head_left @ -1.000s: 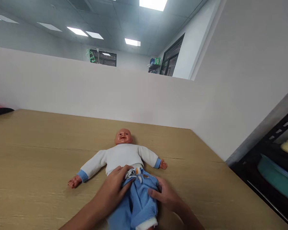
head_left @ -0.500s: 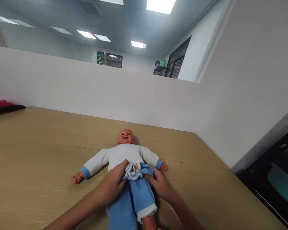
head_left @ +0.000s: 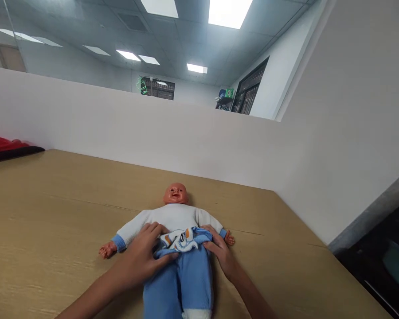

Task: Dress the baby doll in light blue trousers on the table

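At far left, a red object point(head_left: 6, 142); the wooden surface point(head_left: 53, 212), spreading widely, its far edge along a white wall point(head_left: 186, 146); my left hand point(head_left: 141, 254), grasping the waist of the blue trousers point(head_left: 189, 274); the doll point(head_left: 176, 216), face-up on the surface, wearing them; my right hand point(head_left: 221, 254), pinching their opposite side; the slanting right edge.

Left hand point(head_left: 141, 257) and right hand point(head_left: 221, 252) are bare, as are both forearms point(head_left: 98, 290) (slim, smoothly tapered).
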A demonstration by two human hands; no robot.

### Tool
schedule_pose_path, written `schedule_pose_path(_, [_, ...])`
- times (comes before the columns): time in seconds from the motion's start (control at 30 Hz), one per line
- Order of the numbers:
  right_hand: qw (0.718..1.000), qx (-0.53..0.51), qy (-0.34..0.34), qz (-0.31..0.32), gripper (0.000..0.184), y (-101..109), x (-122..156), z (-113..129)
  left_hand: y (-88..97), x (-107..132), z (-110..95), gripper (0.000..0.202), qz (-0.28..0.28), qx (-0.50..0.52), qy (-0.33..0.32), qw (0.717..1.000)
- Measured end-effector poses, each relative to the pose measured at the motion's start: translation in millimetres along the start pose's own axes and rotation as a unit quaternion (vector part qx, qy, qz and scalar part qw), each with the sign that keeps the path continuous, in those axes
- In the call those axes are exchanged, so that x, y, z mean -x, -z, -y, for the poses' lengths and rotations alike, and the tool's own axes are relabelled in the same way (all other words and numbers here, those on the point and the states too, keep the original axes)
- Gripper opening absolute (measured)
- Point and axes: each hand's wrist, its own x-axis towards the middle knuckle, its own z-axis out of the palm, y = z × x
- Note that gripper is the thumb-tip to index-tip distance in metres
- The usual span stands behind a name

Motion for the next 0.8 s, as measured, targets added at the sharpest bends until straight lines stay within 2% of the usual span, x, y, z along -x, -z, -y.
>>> schedule_pose_path(0.07, [1.0,-0.002,0.011,0.026,0.064,-0.2,-2.7,7.3,4.2,16.4,10.1,0.05,-0.001,-0.002,0.018,1.0])
schedule_pose_path(0.2, [0.997,0.039,0.017,0.071,0.053,-3.6,-11.9,22.3,10.8,39.5,30.9,0.044,0.063,0.121,0.072,0.988])
schedule_pose_path(0.27, [0.995,0.061,0.037,0.075,0.042,-6.2,-18.1,27.7,11.9,40.5,38.4,0.041,0.037,0.152,0.098,0.983])
schedule_pose_path(0.37, [0.994,0.079,0.06,0.035,0.034,-12.2,-27.4,29.6,10.7,29.3,45.4,0.04,-0.038,0.14,0.118,0.982])
schedule_pose_path(0.47, [0.991,0.122,0.057,-0.027,0.029,-18.3,-36.0,22.7,7.9,11.6,47.9,0.035,-0.079,0.124,0.084,0.986])
schedule_pose_path(0.6, [0.984,0.156,0.035,-0.08,0.024,-20.7,-44.8,8.8,4.4,-5.1,49.4,0.031,-0.075,0.113,0.052,0.989])
schedule_pose_path(0.7, [0.984,0.161,0.018,-0.08,0.023,-19.6,-49.1,0.2,1.0,-9.5,54.6,0.031,-0.083,0.122,0.048,0.988])
schedule_pose_path(0.8, [0.988,0.145,0.002,-0.061,0.024,-20.0,-53.6,-9.9,-2.4,-13.4,65.5,0.029,-0.08,0.177,0.065,0.979])
